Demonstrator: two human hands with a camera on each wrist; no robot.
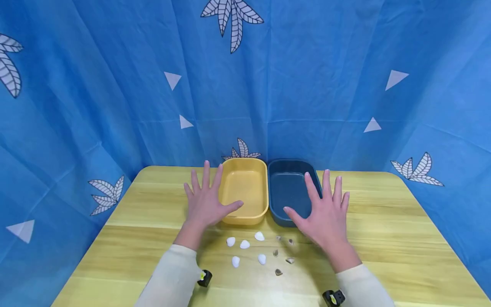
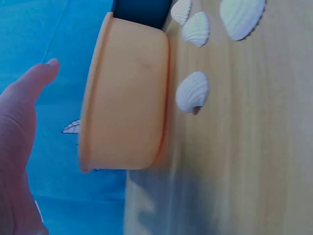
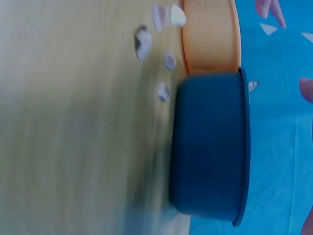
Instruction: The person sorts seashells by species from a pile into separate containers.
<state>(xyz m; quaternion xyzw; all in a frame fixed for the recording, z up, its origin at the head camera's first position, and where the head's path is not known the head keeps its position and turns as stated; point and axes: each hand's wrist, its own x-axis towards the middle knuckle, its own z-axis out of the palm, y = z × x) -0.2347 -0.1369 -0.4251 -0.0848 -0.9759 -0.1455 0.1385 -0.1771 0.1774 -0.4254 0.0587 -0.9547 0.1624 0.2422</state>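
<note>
My left hand (image 1: 206,204), fingers spread and holding nothing, is over the left side of a yellow bin (image 1: 245,221). Over the right side of a dark blue bin (image 1: 281,219) my right hand (image 1: 326,217) is likewise spread, with nothing in it. Several white seashells (image 1: 244,244) lie on the table in front of the yellow bin; their ribbed surface shows on a shell (image 2: 192,92) in the left wrist view. Several smaller brownish shells (image 1: 290,260) lie to their right, in front of the blue bin. Both bins show bare floors.
The wooden table (image 1: 399,238) has rounded far corners. A blue curtain (image 1: 314,85) with leaf and triangle prints hangs behind and beside it. The two bins stand side by side near the table's far edge. Each wrist wears a small black camera (image 1: 205,278).
</note>
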